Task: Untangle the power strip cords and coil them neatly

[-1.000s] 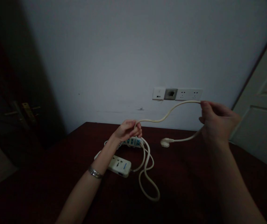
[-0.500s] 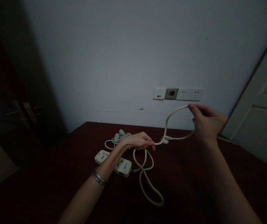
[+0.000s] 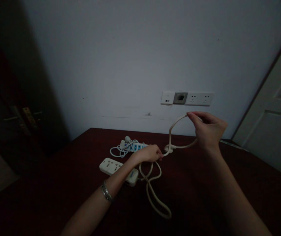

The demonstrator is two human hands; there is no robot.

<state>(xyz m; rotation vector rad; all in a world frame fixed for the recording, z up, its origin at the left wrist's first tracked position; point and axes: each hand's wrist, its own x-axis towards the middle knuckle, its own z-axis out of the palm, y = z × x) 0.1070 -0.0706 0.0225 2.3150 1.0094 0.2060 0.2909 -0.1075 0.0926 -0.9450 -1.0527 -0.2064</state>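
Observation:
Fingers pinched together, my left hand [image 3: 151,153] grips a white power cord [image 3: 170,134] low over the table. My right hand [image 3: 208,127] pinches the same cord higher up, so it arches between the two hands. From the right hand the cord runs back down to a white plug [image 3: 170,149] lying on the table. Below my left hand the rest of the cord falls in loops and reaches a white power strip [image 3: 109,165], partly covered by my left forearm. Behind that hand is a second power strip [image 3: 136,147] with blue sockets and its thin cord bundled up.
Everything lies on a dark red table [image 3: 81,203] against a pale wall. A row of wall sockets [image 3: 198,99] sits above the table's back edge. A dark door [image 3: 7,131] stands at left, a pale door [image 3: 275,108] at right.
My right hand has moved left, drawing the cord's arch closer to my left hand. My left hand has dipped slightly, showing more of the blue-socket strip. The plug has shifted a little left.

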